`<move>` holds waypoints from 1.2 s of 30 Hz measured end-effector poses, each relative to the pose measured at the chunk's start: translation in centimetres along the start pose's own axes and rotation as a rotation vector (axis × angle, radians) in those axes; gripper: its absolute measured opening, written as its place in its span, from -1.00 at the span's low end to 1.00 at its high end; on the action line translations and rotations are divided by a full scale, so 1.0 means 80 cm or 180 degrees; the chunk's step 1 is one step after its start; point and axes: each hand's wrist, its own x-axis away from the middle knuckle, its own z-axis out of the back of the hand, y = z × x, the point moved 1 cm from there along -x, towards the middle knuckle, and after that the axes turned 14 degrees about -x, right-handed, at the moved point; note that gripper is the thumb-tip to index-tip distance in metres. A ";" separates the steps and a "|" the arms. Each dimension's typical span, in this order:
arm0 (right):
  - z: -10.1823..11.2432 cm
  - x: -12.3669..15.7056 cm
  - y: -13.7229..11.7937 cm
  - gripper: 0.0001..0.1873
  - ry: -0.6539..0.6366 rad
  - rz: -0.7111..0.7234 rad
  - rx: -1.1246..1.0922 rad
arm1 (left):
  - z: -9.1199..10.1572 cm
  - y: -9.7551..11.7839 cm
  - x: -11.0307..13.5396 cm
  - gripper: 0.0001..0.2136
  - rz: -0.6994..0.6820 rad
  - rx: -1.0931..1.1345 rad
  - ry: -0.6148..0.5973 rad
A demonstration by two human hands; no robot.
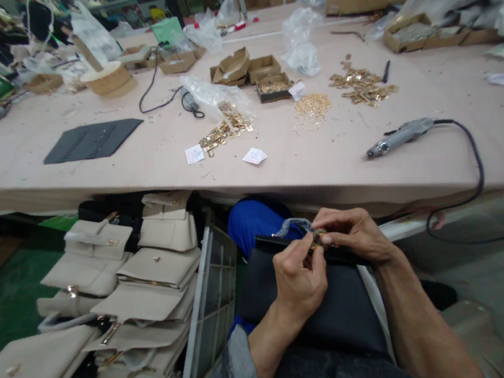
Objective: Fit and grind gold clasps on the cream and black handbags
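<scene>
A black handbag [339, 311] lies across my lap, its handle wrapped in clear plastic [291, 226]. At the bag's upper edge, my left hand [299, 273] pinches a small gold metal clasp [317, 237] between thumb and fingertips. From the other side my right hand [354, 234] closes on the same clasp, thumb and fingers pressed against it. My fingertips partly cover the clasp, so its exact shape is hidden. A grey electric screwdriver [399, 137] rests on the table above my right hand, and its black cord hangs over the edge.
Beige handbags [160, 267] are stacked at the left beside a grey crate [206, 295]. On the table [161, 177] lie gold plates [364, 87], small gold pieces [313, 108], a bag of gold fittings [226, 124], a black panel [93, 140] and a small open box [273, 88].
</scene>
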 end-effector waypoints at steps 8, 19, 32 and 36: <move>0.006 -0.002 0.004 -0.76 -0.0059 0.0067 0.0046 | 0.006 0.003 -0.001 -0.72 0.0365 0.0161 -0.0326; 0.005 0.000 0.006 -0.68 0.0019 0.0108 0.0219 | 0.006 0.001 -0.006 -0.72 0.0609 0.0353 -0.0441; -0.003 0.002 -0.006 -0.74 0.0112 0.0160 0.0440 | 0.009 -0.015 -0.015 -0.66 0.1431 0.1647 -0.1018; -0.007 0.000 -0.010 -0.74 0.0023 0.0168 0.0559 | 0.010 -0.018 -0.017 -0.67 0.1585 0.1833 -0.0986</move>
